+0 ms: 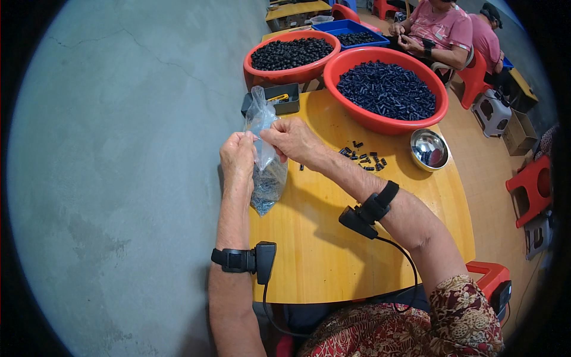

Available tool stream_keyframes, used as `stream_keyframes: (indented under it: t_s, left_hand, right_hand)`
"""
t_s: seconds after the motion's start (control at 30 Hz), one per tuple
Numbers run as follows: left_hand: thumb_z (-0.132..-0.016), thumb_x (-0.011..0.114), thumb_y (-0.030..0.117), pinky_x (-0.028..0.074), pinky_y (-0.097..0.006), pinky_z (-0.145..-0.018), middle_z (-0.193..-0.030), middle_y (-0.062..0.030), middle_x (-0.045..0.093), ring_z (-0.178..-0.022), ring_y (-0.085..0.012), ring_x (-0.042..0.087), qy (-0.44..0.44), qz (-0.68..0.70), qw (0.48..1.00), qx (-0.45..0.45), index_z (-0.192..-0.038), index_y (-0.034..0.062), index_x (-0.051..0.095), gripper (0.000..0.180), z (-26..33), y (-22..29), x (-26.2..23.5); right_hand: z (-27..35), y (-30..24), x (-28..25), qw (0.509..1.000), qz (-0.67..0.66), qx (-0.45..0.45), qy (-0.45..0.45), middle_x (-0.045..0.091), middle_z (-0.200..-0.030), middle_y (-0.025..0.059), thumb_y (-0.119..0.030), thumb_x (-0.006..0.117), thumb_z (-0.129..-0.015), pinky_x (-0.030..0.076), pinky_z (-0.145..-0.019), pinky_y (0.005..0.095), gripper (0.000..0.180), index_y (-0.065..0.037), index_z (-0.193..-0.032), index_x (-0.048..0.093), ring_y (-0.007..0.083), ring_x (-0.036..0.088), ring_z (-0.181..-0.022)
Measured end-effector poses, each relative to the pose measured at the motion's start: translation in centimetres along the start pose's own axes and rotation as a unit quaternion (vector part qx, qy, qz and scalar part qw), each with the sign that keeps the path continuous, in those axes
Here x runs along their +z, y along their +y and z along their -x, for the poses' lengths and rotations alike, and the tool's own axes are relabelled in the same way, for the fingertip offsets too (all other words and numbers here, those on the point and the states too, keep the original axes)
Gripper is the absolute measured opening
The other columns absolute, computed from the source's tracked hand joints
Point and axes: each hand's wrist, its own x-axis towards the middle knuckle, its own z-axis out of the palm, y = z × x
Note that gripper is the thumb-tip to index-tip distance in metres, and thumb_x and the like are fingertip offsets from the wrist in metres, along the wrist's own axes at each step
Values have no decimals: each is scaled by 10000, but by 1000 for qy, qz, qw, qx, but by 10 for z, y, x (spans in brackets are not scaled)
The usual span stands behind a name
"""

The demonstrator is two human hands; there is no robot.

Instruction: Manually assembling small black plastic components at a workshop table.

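Observation:
A clear plastic bag (266, 178), its lower part filled with small dark pieces, hangs at the left edge of the yellow wooden table (333, 250). My left hand (238, 157) pinches the bag at its neck from the left. My right hand (291, 138) grips the same neck from the right, with the bag's loose top sticking up above both hands. A few loose black pieces (364, 158) lie scattered on the table just right of my right wrist.
A red basin (386, 122) of dark blue pieces and another red basin (285, 74) of black pieces stand at the far side. A small steel bowl (429, 150), a dark tray (279, 101) and a blue crate (351, 27) are nearby. Two people sit at back right among red stools (532, 184).

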Motion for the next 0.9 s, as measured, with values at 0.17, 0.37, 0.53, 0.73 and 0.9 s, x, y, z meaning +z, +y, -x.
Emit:
stream_keyframes:
  t_s: [0.17, 0.37, 0.53, 0.73, 0.9]
  left_hand:
    - [-944, 577, 183, 383, -234, -550, -676, 23, 502, -596, -69, 447, -8, 1, 1000, 4, -860, 31, 607, 176, -2, 0, -6]
    - [-913, 632, 288, 477, -294, -676, -834, -61, 620, -754, -133, 586, 86, -78, 985, 128, -984, 18, 622, 279, 29, 13, 0]
    - [-872, 687, 289, 470, -267, -634, -785, -25, 644, -711, -109, 588, -4, -226, 971, 81, -954, 4, 652, 299, 37, 17, -2]
    - [-908, 636, 213, 409, -216, -600, -739, 9, 624, -647, -62, 530, -25, 1, 999, -37, -850, 44, 642, 178, 22, -12, -24]
    - [-924, 612, 187, 400, -204, -585, -764, 7, 629, -635, -55, 524, -9, 24, 999, -48, -863, 67, 629, 136, 26, -15, -18]
  right_hand:
    - [-10, -16, -2, 990, 138, -21, -8, 534, -543, 29, -209, 604, -835, 427, -437, 265, 324, -21, -583, 529, 102, 542, -465]
    - [-23, -23, -1, 989, 149, 6, -26, 546, -555, 36, -194, 612, -820, 431, -439, 285, 281, -3, -616, 577, 112, 547, -475]
    - [-33, -21, -4, 986, 143, 32, -83, 585, -586, 45, -199, 601, -831, 445, -454, 287, 265, 9, -667, 605, 122, 572, -502]
    - [-23, -7, -15, 986, 139, 23, -91, 625, -644, 46, -201, 595, -853, 471, -503, 270, 220, -11, -744, 616, 130, 615, -553]
    - [-15, 32, -31, 993, 82, 79, -34, 615, -634, 59, -278, 622, -873, 481, -483, 268, 288, -18, -750, 602, 138, 613, -541]
